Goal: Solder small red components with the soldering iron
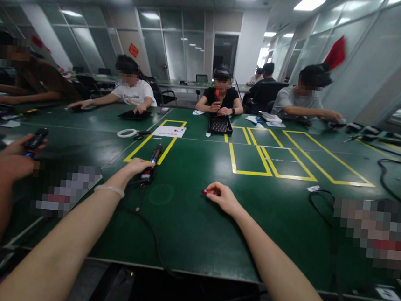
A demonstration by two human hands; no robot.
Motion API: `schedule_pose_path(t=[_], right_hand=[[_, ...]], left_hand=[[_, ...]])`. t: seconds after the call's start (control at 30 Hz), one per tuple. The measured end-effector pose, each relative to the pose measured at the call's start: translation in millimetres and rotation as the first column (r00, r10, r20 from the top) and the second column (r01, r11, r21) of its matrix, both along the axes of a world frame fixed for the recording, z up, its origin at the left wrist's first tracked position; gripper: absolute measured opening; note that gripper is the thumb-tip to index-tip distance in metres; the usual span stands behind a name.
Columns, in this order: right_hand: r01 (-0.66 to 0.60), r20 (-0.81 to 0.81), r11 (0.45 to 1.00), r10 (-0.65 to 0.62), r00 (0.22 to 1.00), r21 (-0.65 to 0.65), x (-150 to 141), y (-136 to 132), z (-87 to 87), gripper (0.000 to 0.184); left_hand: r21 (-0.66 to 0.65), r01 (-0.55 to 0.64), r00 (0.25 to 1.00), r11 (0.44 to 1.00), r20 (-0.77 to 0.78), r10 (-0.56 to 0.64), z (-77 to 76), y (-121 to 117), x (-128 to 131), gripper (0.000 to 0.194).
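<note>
On the near side of the green table (185,243), left of the middle, the person's left hand (139,165) is closed round a dark cylindrical tool (156,153), whose far end points away from the person. A pale bracelet (110,190) circles that wrist, and a thin dark cable (151,230) runs from near the tool to the near edge. To the right, the right hand (222,198) pinches a small red piece (204,192) between its fingertips, just above or at the tabletop; which of these, I cannot tell. Beyond the left hand lie a white printed sheet (169,131) and, farther left, a white coil (127,133). Yellow tape outlines (253,173) mark the far right part of the surface. On the far side, a co-worker (222,96) holds up an orange-red object (217,95) behind a black tray (220,125). At the near left, another person's hand (23,146) grips a black tool (37,140).
</note>
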State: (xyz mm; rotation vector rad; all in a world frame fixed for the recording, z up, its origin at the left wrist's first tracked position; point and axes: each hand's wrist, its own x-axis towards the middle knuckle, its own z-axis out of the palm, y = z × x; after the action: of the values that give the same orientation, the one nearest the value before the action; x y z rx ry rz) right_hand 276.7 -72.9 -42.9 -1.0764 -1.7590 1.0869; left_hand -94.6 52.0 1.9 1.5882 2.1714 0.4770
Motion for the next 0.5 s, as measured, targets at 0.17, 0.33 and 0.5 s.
schedule_pose_path(t=[0.17,0.33,0.5], right_hand=[[0.005,0.025,1.0,-0.005,1.0,0.023,-0.8,-1.0,0.8,0.017],[0.007,0.066,0.997,-0.011,0.998,0.074,-3.1,-3.0,-0.6,0.015],[-0.006,0.144,0.984,-0.02,0.989,0.179,-3.7,-6.3,0.5,0.014]], left_hand=[[0.028,0.094,0.995,0.995,0.03,-0.095,-12.2,-22.7,38.1,0.043],[0.031,0.194,0.978,0.981,0.066,-0.195,-20.5,-47.9,94.8,0.048],[0.024,0.347,0.937,0.937,0.015,-0.348,-20.3,-71.2,151.2,0.048]])
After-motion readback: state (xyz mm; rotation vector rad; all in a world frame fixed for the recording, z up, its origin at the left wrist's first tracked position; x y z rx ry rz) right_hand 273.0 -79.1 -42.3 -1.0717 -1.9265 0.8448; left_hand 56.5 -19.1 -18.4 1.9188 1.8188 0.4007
